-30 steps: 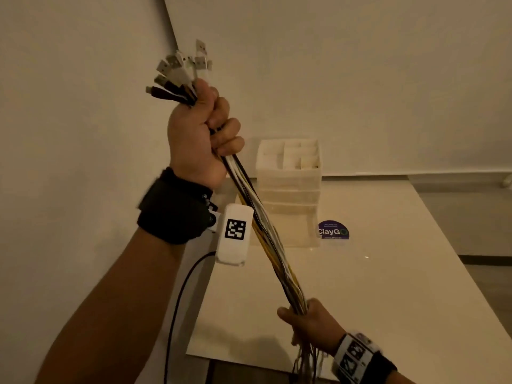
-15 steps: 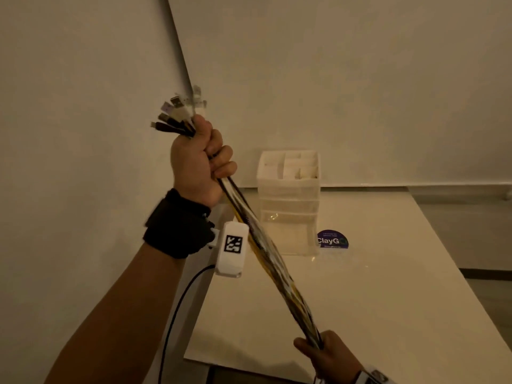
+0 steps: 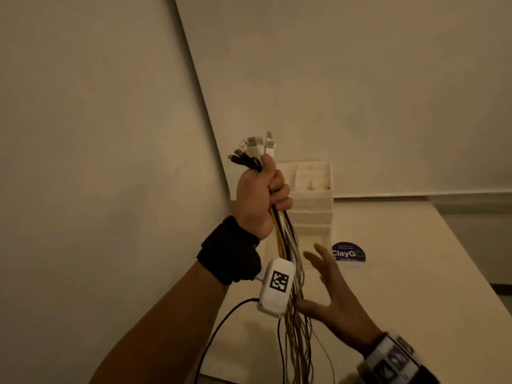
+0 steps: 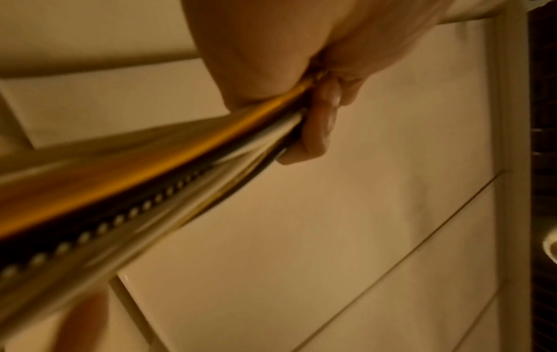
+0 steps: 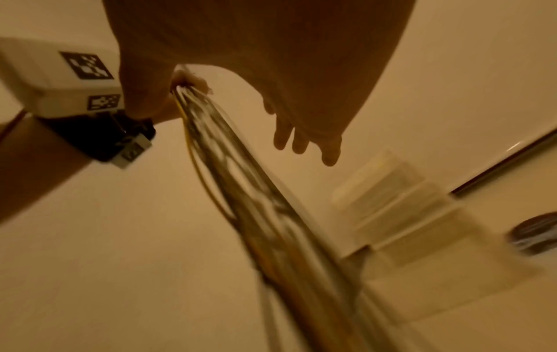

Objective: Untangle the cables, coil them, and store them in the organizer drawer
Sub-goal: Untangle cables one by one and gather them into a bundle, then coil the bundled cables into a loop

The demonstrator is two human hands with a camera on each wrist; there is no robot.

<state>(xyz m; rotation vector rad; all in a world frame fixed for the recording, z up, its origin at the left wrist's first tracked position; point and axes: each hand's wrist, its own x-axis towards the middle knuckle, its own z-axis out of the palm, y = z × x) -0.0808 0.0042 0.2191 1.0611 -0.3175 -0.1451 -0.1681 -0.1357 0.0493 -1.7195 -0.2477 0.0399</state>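
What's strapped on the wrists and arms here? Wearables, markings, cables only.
Both forearms are bare, no sleeves. The left wrist wears a black fabric wrist wrap carrying a rounded white camera pod with a black-and-white square marker, and a thin black lead hangs from it. The right wrist wears a dark band with white marker tiles, blurred.

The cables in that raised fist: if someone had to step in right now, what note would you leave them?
Left hand: fist gripped round the cable bundle just below the plugs, held up above the table.
Right hand: open, fingers spread beside the hanging cables, holding nothing.
Organizer: at the table's back edge by the wall; the drawers look shut, though I can't be sure.
Done: cables gathered by their plug ends and hanging roughly straight.
Left: separate the strands, coil each cable, store the coils in the drawer.
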